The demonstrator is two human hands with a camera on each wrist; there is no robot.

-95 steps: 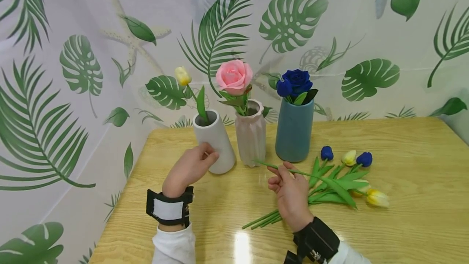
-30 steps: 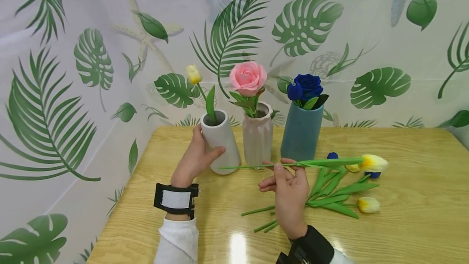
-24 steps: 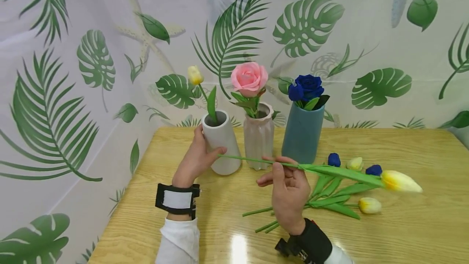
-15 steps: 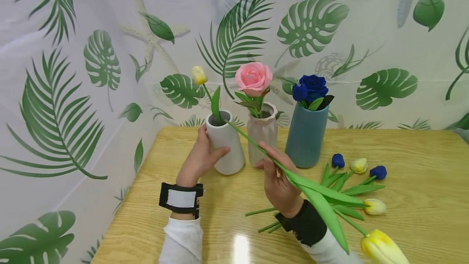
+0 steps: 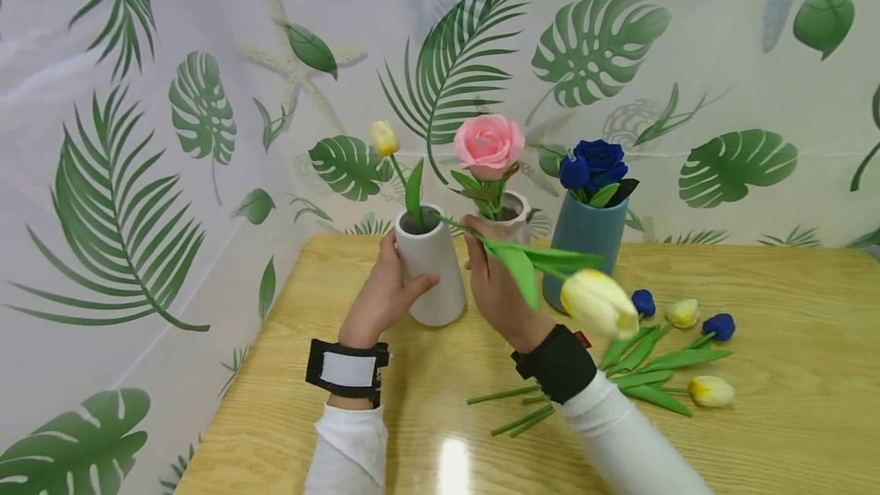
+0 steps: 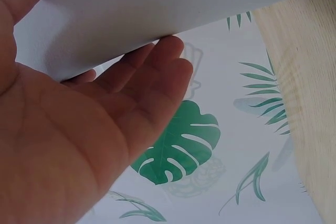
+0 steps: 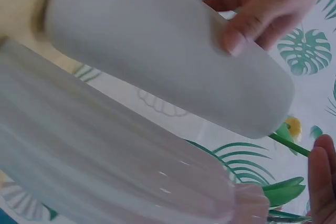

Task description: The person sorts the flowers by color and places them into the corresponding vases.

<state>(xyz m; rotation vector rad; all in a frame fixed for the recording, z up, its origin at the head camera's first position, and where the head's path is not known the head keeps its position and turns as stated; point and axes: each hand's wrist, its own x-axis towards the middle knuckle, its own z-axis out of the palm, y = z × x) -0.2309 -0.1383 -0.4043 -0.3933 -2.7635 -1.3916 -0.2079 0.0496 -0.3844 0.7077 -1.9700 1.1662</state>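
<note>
My left hand (image 5: 386,292) holds the white vase (image 5: 443,292) at its side, thumb across the front and fingers behind. A yellow-and-white artificial tulip (image 5: 412,193) stands in that vase. Another yellow tulip (image 5: 598,302) is pinched by its stem in my right hand (image 5: 505,298); its bloom points toward the camera at right. The stem's end reaches in over the vase mouth. In the right wrist view, the green stem (image 7: 289,144) runs between the vase's mouth and my right fingers (image 7: 321,182). The left wrist view shows my left fingers (image 6: 157,77) under the vase wall (image 6: 126,14).
Beside the white vase is a pale pink vase (image 5: 517,231) with a pink rose (image 5: 490,145), partly behind my right hand. Farther right, a blue-grey vase (image 5: 591,243) holds blue flowers (image 5: 601,161). Several blue and yellow tulips (image 5: 711,392) lie on the wooden table (image 5: 791,304).
My left hand has gone from beside the white vase to gripping it. My right hand has raised the tulip, swung its bloom toward the camera and brought its stem end to the vase mouth.
</note>
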